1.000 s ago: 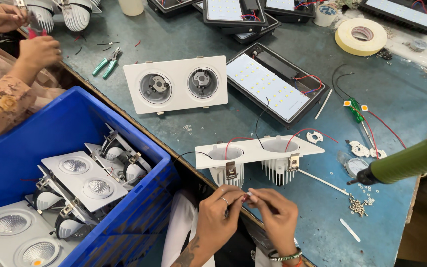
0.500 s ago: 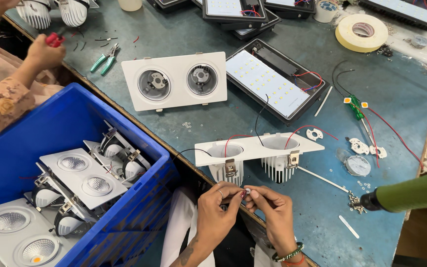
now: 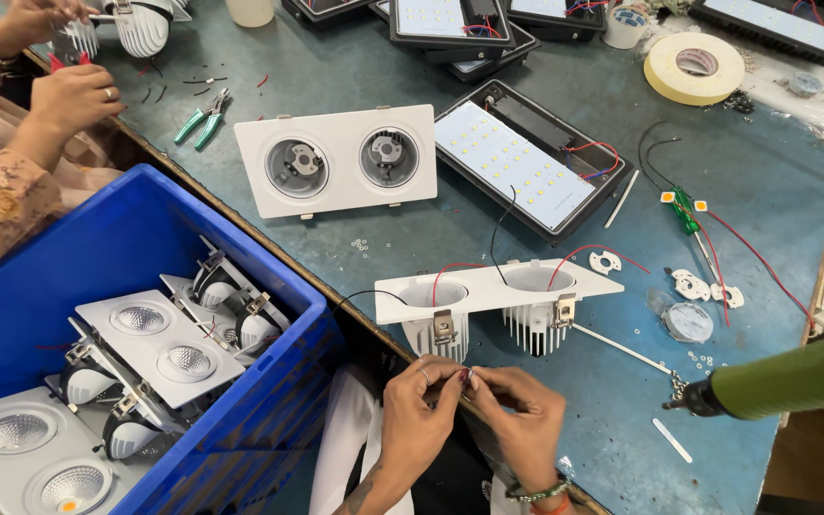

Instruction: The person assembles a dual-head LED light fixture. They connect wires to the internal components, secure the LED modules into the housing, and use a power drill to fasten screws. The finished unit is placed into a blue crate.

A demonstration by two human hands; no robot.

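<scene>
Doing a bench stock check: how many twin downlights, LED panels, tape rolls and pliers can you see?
Twin downlights on the bench: 2
Twin downlights in the blue crate: 2 in full view, more partly hidden
LED panels: 4
Tape rolls: 1
Pliers: 1
Total: 10

Single view, head-worn camera; looks steeply down and forward over the scuffed teal workbench (image 3: 412,229); near range, the wearer's left hand (image 3: 422,405) and right hand (image 3: 517,415) at the bottom centre edge; frame reaches left to the blue plastic crate (image 3: 126,238), right to a green sleeve (image 3: 803,377), far edge to the cream tape roll (image 3: 696,67); horizon slightly tilted; no second view to overlap.
</scene>
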